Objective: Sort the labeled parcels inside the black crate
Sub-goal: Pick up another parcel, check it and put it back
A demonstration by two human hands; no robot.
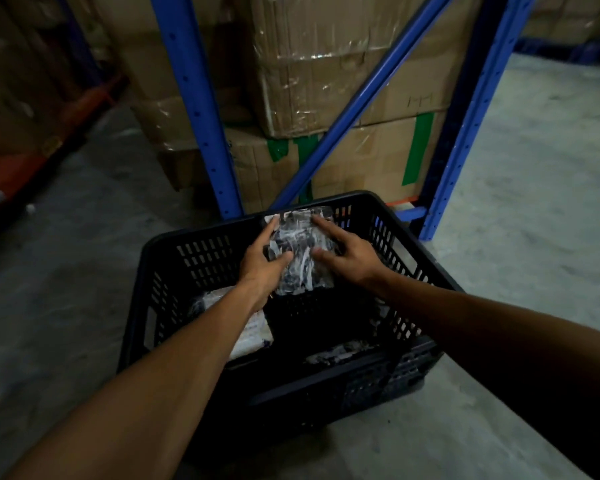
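A black slotted crate [174,271] stands on the concrete floor in front of me. Over its far half I hold a dark parcel [303,261] wrapped in shiny clear film. My left hand [262,261] grips its left edge, thumb on top. On the right edge rests my right hand [347,252], fingers spread over the film. A white labeled parcel [253,336] lies on the crate's bottom at the near left, partly under my left forearm. Another dark wrapped parcel [340,351] lies at the near right.
Blue rack uprights [201,109] and a diagonal brace [357,98] rise just behind the crate. Taped cardboard boxes [326,74] are stacked behind them. A red and black beam [49,154] runs along the floor at the left. Bare concrete floor [534,202] lies to the right.
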